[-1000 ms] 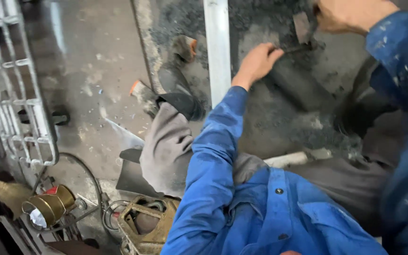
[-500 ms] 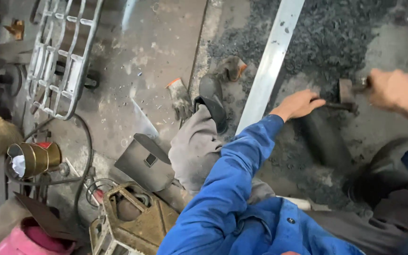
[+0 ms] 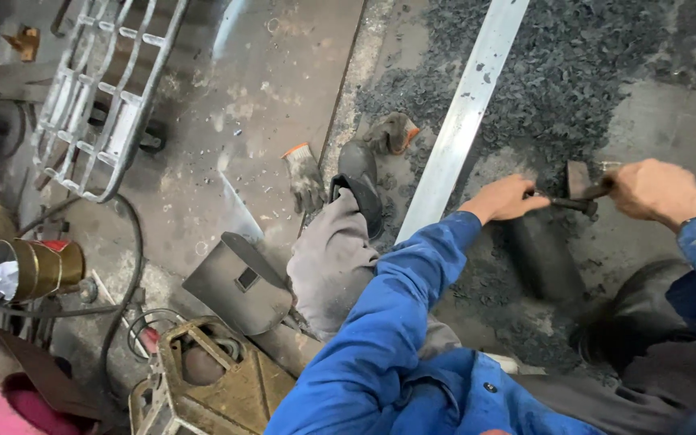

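My left hand [image 3: 505,199] reaches out over the gritty floor, its fingers closed on the end of a thin dark rod-like tool [image 3: 567,203]. My right hand [image 3: 660,190] grips the handle of a small hammer; the rusty hammer head [image 3: 579,177] sits just above that rod's far end. Below both hands a dark rectangular metal block [image 3: 544,259] lies on the ground. A long flat steel bar [image 3: 467,119] runs diagonally just left of my left hand. Both arms are in blue sleeves, and my knees are bent.
My black shoe [image 3: 360,179] and two grey work gloves [image 3: 306,176] lie by the bar. A welding mask [image 3: 235,283], a metal grille [image 3: 98,105], cables, a brass-coloured can [image 3: 34,270] and a rusty frame [image 3: 203,379] crowd the left. Dark metal chips [image 3: 573,72] cover the ground.
The view has swung down and right, so the hands sit lower in view. The right hand with the hammer has come closer to the left hand and the rod.
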